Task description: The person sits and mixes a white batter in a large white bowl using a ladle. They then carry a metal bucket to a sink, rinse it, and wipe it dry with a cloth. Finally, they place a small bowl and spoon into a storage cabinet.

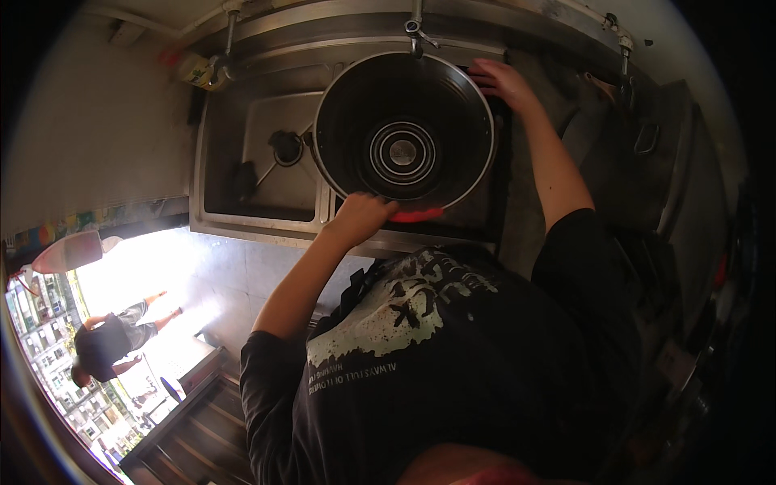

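A large round dark metal pot [448, 103] with a bright rim and concentric rings at its bottom sits over the right basin of a stainless steel sink, below a faucet [414, 36]. At its near rim, my left hand [367, 215] has its fingers bent over the edge, beside a red item [417, 215] whose kind I cannot tell. My right hand [497, 82] is at the far right of the pot, fingers spread along the outside of the rim; whether it touches the pot is unclear.
The left sink basin [260, 109] holds a dark drain fitting and a thin rod. A second tap [221, 66] and a yellow container [197, 70] are at the upper left. Dark cookware lies on the right. Beyond a bright doorway at the lower left, another person [106, 342] is outside.
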The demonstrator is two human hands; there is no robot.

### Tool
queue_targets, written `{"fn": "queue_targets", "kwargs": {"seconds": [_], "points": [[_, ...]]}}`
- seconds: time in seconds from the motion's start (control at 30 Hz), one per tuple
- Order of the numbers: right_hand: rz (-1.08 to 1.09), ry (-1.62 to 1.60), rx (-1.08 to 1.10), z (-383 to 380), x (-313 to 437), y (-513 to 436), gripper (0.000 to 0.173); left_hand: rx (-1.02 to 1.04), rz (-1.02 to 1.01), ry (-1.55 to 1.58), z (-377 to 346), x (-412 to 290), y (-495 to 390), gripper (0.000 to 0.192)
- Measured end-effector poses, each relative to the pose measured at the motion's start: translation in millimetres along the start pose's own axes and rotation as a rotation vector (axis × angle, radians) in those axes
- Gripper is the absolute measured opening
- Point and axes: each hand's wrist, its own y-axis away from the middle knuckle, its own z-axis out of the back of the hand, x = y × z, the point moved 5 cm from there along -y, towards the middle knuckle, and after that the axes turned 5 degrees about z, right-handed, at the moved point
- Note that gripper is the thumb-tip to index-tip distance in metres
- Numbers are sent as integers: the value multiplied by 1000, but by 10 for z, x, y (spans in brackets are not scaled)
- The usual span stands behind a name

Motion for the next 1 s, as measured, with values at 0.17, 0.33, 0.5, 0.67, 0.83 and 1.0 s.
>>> {"fn": "queue_targets", "kwargs": {"seconds": [0.17, 0.33, 0.5, 0.67, 0.83, 1.0], "points": [[111, 625, 164, -649, 123, -130, 40, -162, -54, 14, -26, 79, 262, 17], [306, 673, -10, -625, 43, -105, 34, -373, 291, -17, 151, 476, 448, 27], [408, 801, -381, -276, -36, 412, 27, -642, 699, 549, 109, 727, 651, 57], [4, 1298, -175, -237, 2, 1097, 27, -429, 681, 1102, -183, 533, 459, 82], [129, 1326, -308, -254, 325, 1038, 40, -417, 629, 950, -120, 1195, 148, 85], [289, 1363, -260, -427, 248, 731, 41, -327, 427, 714, 237, 1743, -300, 74]]}}
